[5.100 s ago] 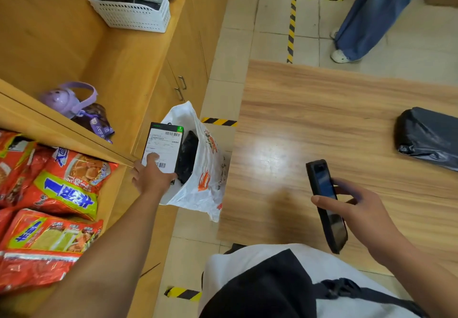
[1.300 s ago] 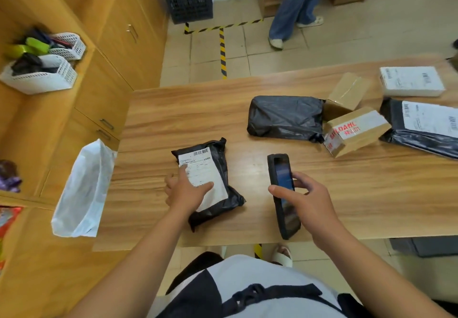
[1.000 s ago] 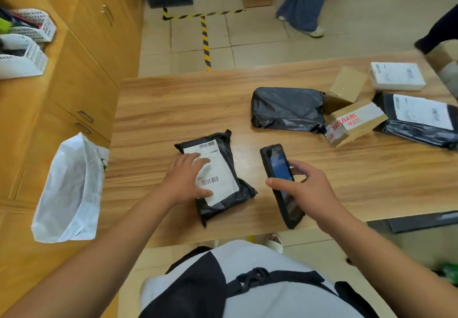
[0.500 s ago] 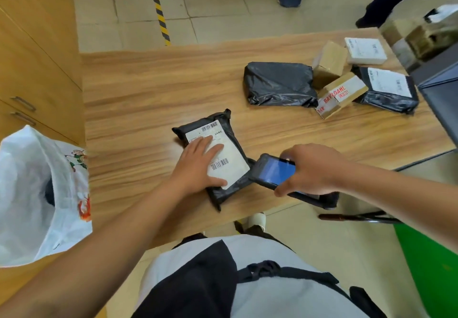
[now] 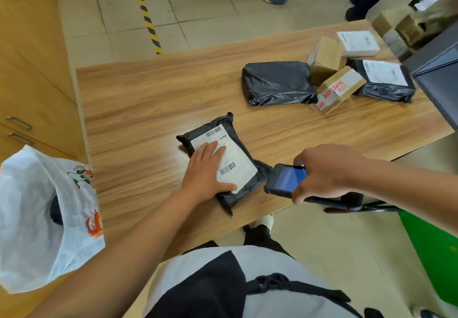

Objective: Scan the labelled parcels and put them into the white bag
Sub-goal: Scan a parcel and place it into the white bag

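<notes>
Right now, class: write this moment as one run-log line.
step: scanning | left hand: flat on black parcel on table | right hand: holds scanner beside parcel | white bag: left of table

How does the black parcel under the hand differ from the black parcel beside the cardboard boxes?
The near black parcel shows a white barcode label; the far black parcel shows none. The left hand presses the near one; the far one lies untouched beside a cardboard box. Both are black plastic, on the table.

Labelled black parcel [image 5: 224,159] flat on table [image 5: 138,109]
</notes>
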Motion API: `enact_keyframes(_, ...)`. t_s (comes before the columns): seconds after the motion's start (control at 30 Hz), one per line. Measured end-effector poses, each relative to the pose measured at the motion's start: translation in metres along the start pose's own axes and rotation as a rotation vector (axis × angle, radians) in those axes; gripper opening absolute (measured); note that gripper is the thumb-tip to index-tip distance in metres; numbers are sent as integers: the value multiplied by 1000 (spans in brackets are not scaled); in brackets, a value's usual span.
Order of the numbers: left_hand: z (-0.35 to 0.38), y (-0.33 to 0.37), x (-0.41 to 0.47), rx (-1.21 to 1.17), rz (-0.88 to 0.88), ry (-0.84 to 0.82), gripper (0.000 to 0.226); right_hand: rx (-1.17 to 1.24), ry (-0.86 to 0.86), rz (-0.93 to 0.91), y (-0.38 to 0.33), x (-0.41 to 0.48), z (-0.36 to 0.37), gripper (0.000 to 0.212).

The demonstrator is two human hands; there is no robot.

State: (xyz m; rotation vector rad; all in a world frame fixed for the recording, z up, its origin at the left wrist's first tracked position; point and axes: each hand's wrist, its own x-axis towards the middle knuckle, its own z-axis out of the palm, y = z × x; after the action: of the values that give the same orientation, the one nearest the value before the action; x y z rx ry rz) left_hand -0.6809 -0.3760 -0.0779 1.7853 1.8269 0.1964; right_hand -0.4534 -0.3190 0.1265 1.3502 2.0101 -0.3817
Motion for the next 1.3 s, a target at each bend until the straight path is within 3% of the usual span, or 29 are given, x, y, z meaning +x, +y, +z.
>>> enact_keyframes(0.4,-2,0,3,47,4,-38,122,19,-41,19,14,-5,0,71)
enact_keyframes(0.57,-16,2,6,175,30,-166,116,48,-82,-22,30,-5,-4,63)
enact_keyframes(0.7,-39,7,13,361,107,-346,99,279,-102,-33,50,-2,-6,63)
enact_keyframes(0.83,-61,17,16,542,102,-483,100,555,-43,-33,67,2,6,65)
enact_keyframes(0.9,-67,25,13,476,43,-502,96,703,20,-21,74,2,20,59)
enact_keyframes(0.97,-60,35,7,267,-86,-397,81,876,109,14,80,2,39,40)
enact_keyframes(1.07,-29,56,-9,65,-375,-34,77,1152,196,55,87,3,68,42)
enact_keyframes(1.2,1,73,-18,-14,-691,104,103,1370,247,120,97,8,90,89)
enact_keyframes(1.3,7,80,-16,-26,-781,120,103,1456,249,114,104,15,91,93)
